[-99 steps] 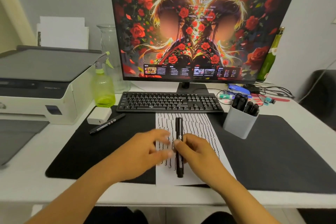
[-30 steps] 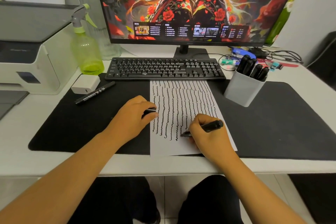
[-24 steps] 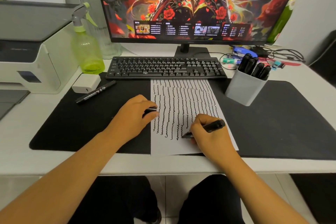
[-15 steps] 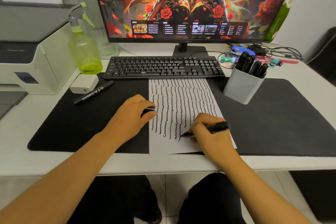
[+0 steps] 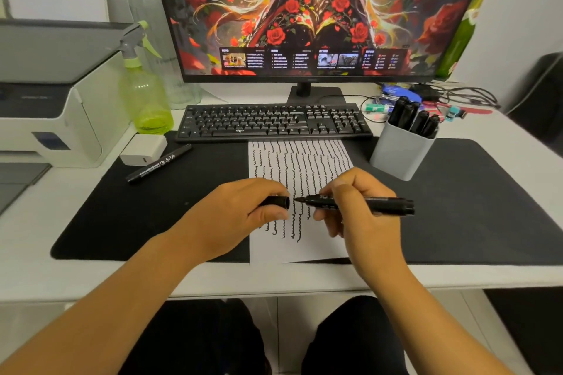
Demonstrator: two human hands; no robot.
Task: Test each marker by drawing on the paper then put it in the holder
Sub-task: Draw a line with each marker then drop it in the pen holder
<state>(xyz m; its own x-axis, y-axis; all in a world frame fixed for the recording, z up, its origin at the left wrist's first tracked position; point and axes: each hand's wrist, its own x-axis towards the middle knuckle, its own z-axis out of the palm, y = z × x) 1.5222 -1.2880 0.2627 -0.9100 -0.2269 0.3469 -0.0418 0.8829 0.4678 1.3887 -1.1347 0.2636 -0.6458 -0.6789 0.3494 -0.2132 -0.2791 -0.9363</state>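
My right hand [image 5: 359, 207] grips an uncapped black marker [image 5: 374, 203] held level above the paper, its tip pointing left. My left hand [image 5: 237, 216] pinches the marker's black cap [image 5: 278, 202], whose open end faces the tip a small gap away. The white paper [image 5: 316, 245] lies on the black desk mat below both hands and is covered with wavy black lines. A grey holder [image 5: 399, 152] with several black markers stands to the right of the paper. Another capped black marker [image 5: 160, 163] lies on the mat at the left.
A black keyboard [image 5: 274, 123] sits just beyond the paper, under a monitor [image 5: 310, 9]. A green spray bottle [image 5: 144, 91], a white charger block [image 5: 143, 149] and a printer [image 5: 45, 94] stand at the left. Cables and small items [image 5: 441, 100] lie behind the holder.
My right hand lifted the marker off the paper and turned it level, tip towards the left. My left hand rose from the paper's edge and brought the cap up to the tip.
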